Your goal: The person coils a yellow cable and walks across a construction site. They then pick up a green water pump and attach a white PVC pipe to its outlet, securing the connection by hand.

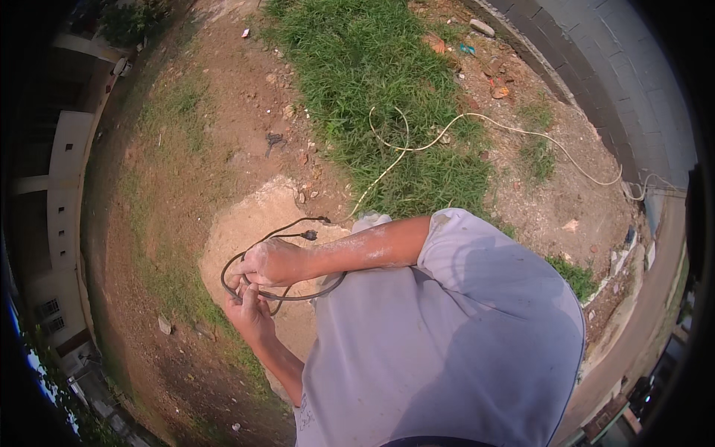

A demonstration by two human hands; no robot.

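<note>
Black cable [287, 257] w/ plug, light, floppy; best gripped at coil; L hand [249, 313] & R hand [272, 262] fingers closed round loops.

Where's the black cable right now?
Head view, left of centre: the black cable loops between both hands, above the pale sand patch.

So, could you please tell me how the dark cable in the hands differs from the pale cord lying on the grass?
The dark cable is nearly black; the pale cord is whitish. The dark cable is gathered into a loop, gripped by the left hand and right hand; the pale cord lies loose on the grass, untouched. The dark cable looks short, while the pale cord trails far toward the paved edge. Both are thin, flexible lines.
</note>
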